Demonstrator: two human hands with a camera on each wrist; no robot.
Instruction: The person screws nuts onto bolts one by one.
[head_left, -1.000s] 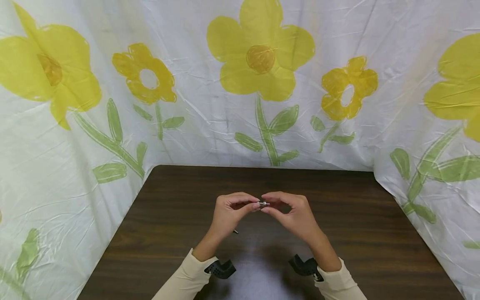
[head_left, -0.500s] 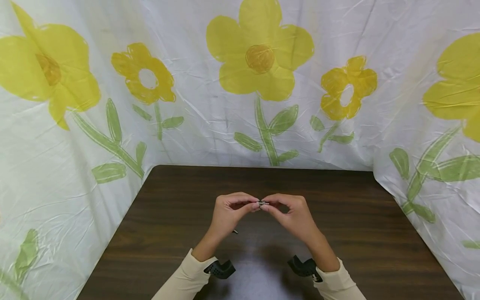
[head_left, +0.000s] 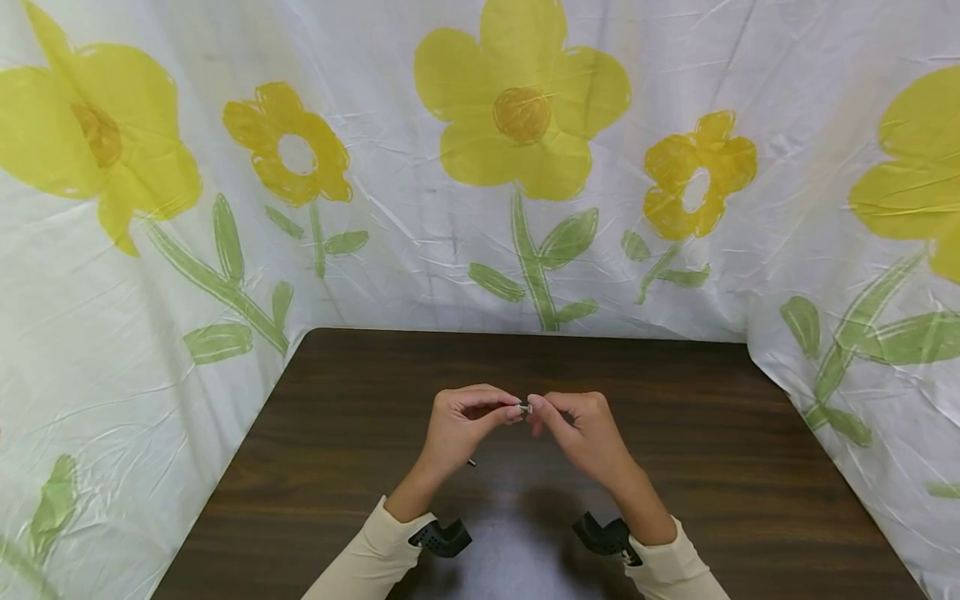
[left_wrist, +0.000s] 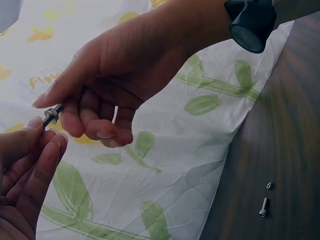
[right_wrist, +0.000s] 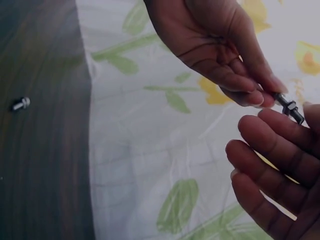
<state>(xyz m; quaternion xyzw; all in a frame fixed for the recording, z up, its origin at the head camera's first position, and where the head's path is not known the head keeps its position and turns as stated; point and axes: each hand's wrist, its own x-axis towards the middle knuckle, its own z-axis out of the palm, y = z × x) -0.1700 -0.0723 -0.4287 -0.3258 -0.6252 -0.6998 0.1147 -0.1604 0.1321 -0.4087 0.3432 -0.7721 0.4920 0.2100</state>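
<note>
My left hand (head_left: 459,429) pinches a small metal bolt (right_wrist: 281,98) between thumb and fingertips above the table. A nut (left_wrist: 51,115) sits partway along the bolt's shank. My right hand (head_left: 592,437) is at the bolt's other end, its thumb and index fingertip on either side of the nut; its other fingers are loosely bent. In the left wrist view, the right thumb reaches past the nut. Exact contact of the right fingertips is hard to make out.
On the dark wooden table (head_left: 360,367) lie a second bolt (left_wrist: 263,208) and a loose nut (left_wrist: 270,185), close together. A white flowered cloth (head_left: 405,275) hangs round the table's back and sides.
My right thumb has moved up and forward along the nut while the index finger has slid down and back. The left hand keeps its hold on the bolt, nearly still.
</note>
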